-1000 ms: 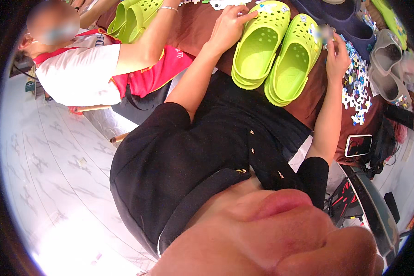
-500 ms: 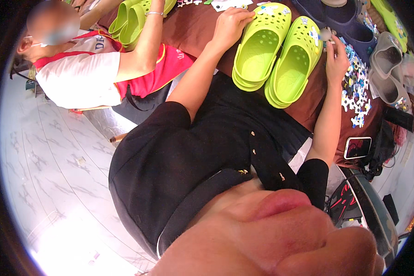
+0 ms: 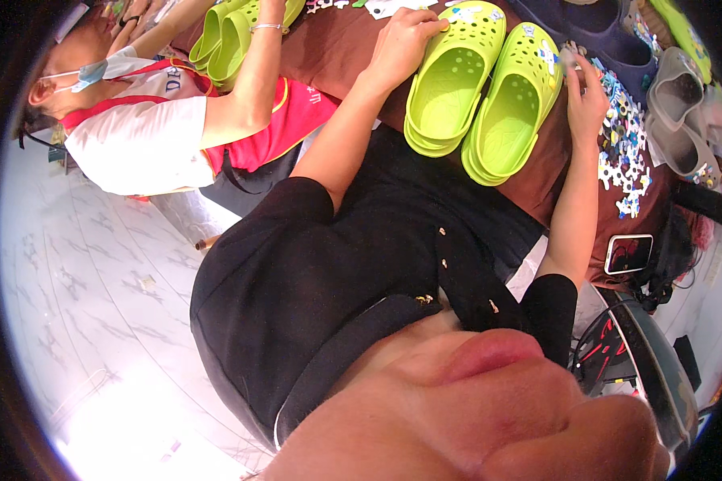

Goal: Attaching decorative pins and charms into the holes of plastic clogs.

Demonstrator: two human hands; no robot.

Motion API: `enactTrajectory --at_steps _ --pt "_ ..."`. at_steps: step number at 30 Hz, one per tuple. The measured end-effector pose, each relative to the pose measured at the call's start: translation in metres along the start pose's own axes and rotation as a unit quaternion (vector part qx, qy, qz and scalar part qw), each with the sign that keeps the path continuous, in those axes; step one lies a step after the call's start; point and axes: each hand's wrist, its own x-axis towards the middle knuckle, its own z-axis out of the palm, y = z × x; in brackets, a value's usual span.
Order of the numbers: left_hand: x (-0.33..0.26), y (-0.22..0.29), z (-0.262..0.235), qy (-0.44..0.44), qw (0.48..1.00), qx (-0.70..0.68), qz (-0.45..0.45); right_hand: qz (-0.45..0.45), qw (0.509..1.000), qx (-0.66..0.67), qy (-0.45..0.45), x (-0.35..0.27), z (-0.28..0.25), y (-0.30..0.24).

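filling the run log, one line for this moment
left hand: on green clog | right hand: at small charms | brown table

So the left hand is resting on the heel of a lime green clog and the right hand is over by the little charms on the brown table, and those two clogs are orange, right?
Not quite: the head view shows the two clogs are lime green, not orange. The left hand does rest on one clog's heel, and the right hand is by the charms on the brown table.

Two lime-green perforated clogs (image 3: pixel 481 88) lie side by side, soles down, on the brown tabletop (image 3: pixel 337 48).
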Motion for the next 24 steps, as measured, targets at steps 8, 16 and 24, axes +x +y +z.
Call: enactTrajectory --at_steps 8,16,24 --pt "-0.009 0.0 -0.002 -0.021 0.997 0.072 0.008 0.023 0.999 -0.006 -0.025 0.001 -0.002 -0.006" --pt "-0.002 0.017 -0.008 0.005 0.998 0.024 0.065 0.005 1.0 0.0 -0.025 -0.002 0.004 -0.004" --pt "0.01 0.01 -0.013 -0.027 0.988 -0.001 0.149 -0.033 0.998 -0.002 -0.044 -0.002 0.02 -0.013"
